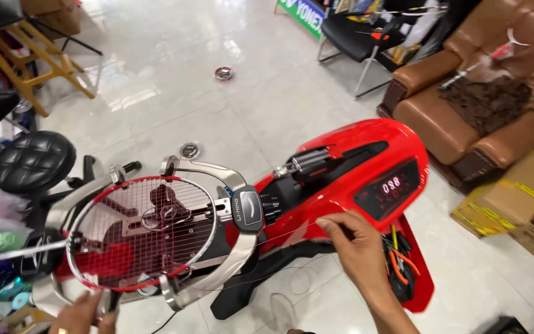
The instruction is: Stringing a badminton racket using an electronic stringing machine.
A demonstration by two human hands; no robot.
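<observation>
From the head camera, the right hand (pixel 356 244) is pinching a thin red string (pixel 285 234) running taut to the racket (pixel 140 232), which is lying clamped in the red stringing machine (pixel 347 170). The left hand (pixel 81 314), fingers curled, is touching the frame's near edge. Open tiled floor (pixel 217 117) is lying beyond.

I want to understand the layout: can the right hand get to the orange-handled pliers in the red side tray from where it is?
Probably yes. The right hand hovers just left of the orange-handled pliers in the red side tray, and nothing lies between them; it only pinches a thin red string.

Both my hands out, well apart.
My right hand (pixel 356 244) pinches, fingers (pixel 327 224) together; my left hand (pixel 81 315) curls low.
</observation>
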